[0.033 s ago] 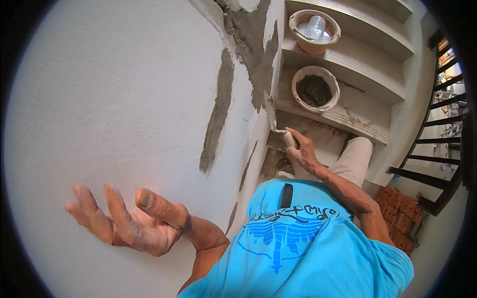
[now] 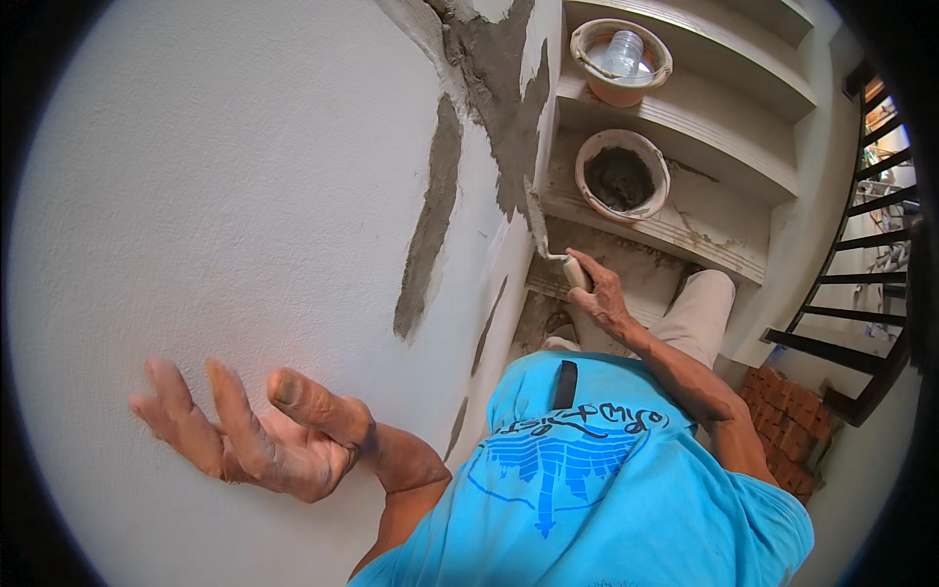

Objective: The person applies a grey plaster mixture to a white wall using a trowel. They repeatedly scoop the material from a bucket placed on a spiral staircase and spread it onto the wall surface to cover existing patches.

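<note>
My right hand [image 2: 603, 296] is wrapped round the pale handle of a trowel [image 2: 537, 221]. Its narrow blade, smeared with grey mortar, points up and away, alongside the white wall [image 2: 245, 176]. Damp grey mortar [image 2: 501, 78] covers a branching patch on that wall, and a separate mortar strip [image 2: 430, 225] runs down to its left. At the lower left, my left hand [image 2: 264, 430] is held up by the wall with fingers spread and nothing in it. Whether its fingertips touch the wall I cannot tell. Beyond the trowel, a bucket of mortar [image 2: 621, 181] rests on a step.
Pale stairs [image 2: 724, 127] climb away ahead of me. Higher up stands another bucket [image 2: 614, 90] with a clear plastic container [image 2: 623, 54] inside. Dark railings [image 2: 856, 279] line the right side, with stacked reddish-brown blocks [image 2: 780, 421] near their foot.
My right hand and the trowel have shifted very slightly to the right. My left hand looks nearly the same as before.
</note>
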`<move>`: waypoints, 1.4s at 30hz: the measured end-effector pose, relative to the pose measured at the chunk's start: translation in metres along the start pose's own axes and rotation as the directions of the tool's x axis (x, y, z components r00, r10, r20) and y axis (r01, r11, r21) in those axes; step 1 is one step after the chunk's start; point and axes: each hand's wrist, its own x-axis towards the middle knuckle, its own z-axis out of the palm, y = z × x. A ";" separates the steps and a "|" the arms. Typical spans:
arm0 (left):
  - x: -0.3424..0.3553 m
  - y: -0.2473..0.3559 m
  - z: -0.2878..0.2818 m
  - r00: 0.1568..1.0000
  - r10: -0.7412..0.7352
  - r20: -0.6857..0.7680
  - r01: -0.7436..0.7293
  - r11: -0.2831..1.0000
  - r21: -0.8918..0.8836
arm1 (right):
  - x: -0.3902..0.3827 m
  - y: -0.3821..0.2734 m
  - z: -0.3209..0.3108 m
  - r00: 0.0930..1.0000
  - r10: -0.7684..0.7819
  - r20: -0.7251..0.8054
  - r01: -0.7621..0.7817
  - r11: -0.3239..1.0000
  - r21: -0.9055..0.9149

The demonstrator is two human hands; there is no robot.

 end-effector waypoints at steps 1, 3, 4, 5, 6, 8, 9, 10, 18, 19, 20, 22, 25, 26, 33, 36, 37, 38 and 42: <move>0.001 0.001 0.000 1.000 -0.003 0.001 0.003 1.000 -0.004 | -0.001 -0.003 -0.006 0.999 0.039 0.008 -0.039 0.999 -0.020; 0.002 0.005 -0.001 1.000 -0.019 0.009 0.019 1.000 0.007 | -0.003 -0.005 -0.015 0.993 0.116 0.026 -0.115 0.991 -0.062; 0.003 0.009 0.000 0.999 -0.034 0.010 0.034 0.999 0.018 | -0.005 -0.002 -0.016 0.998 0.063 -0.027 -0.064 0.998 -0.023; 0.003 0.011 0.001 0.999 -0.037 0.008 0.037 0.999 0.017 | -0.009 0.000 -0.020 0.997 0.068 -0.043 -0.067 0.998 0.007; 0.003 0.013 0.002 0.999 -0.042 0.007 0.041 0.999 0.016 | -0.014 0.002 -0.024 0.996 0.072 -0.059 -0.070 0.997 0.037; 0.000 0.012 0.004 1.000 -0.015 0.006 0.015 1.000 0.002 | -0.011 -0.009 -0.026 0.992 0.080 -0.095 -0.069 0.992 0.109; -0.001 0.014 0.004 0.999 -0.039 -0.005 0.039 0.998 -0.040 | -0.008 -0.014 -0.026 0.989 0.086 -0.119 -0.069 0.987 0.145; -0.004 0.018 0.004 0.998 -0.064 -0.012 0.063 0.995 -0.083 | -0.007 -0.021 -0.027 0.985 0.096 -0.143 -0.070 0.981 0.181; -0.057 0.067 -0.002 0.955 -0.233 0.186 0.285 0.894 -0.345 | 0.000 -0.016 -0.039 0.998 -0.059 -0.035 0.060 0.998 0.035; -0.064 0.073 -0.006 0.934 -0.280 0.223 0.345 0.870 -0.353 | 0.002 -0.019 -0.038 0.993 -0.112 -0.042 0.113 0.994 0.002; -0.069 0.078 -0.010 0.909 -0.326 0.259 0.404 0.841 -0.360 | 0.004 -0.022 -0.038 0.989 -0.143 -0.044 0.143 0.990 0.008; -0.076 0.087 -0.019 0.884 -0.320 0.341 0.434 0.833 -0.344 | 0.007 -0.032 -0.037 0.978 -0.202 -0.048 0.203 0.979 0.019; -0.083 0.102 -0.028 0.852 -0.338 0.400 0.473 0.825 -0.311 | 0.013 -0.046 -0.034 0.960 -0.276 -0.051 0.275 0.961 -0.030; -0.088 0.106 -0.028 0.843 -0.341 0.415 0.487 0.812 -0.322 | 0.015 -0.049 -0.034 0.956 -0.290 -0.039 0.288 0.956 -0.051; -0.093 0.110 -0.028 0.840 -0.343 0.421 0.511 0.762 -0.399 | 0.028 -0.064 -0.016 0.929 -0.369 0.018 0.365 0.910 -0.197; -0.098 0.107 -0.027 0.837 -0.359 0.414 0.516 0.768 -0.378 | 0.034 -0.066 -0.009 0.912 -0.410 0.031 0.406 0.888 -0.218; -0.099 0.105 -0.028 0.837 -0.359 0.413 0.514 0.774 -0.370 | 0.036 -0.068 -0.007 0.899 -0.438 0.031 0.433 0.874 -0.220; -0.099 0.104 -0.030 0.837 -0.349 0.422 0.508 0.782 -0.362 | 0.038 -0.068 -0.005 0.900 -0.434 0.032 0.430 0.876 -0.219; -0.100 0.103 -0.034 0.814 -0.291 0.502 0.502 0.787 -0.359 | 0.039 -0.068 -0.003 0.912 -0.409 0.029 0.406 0.893 -0.193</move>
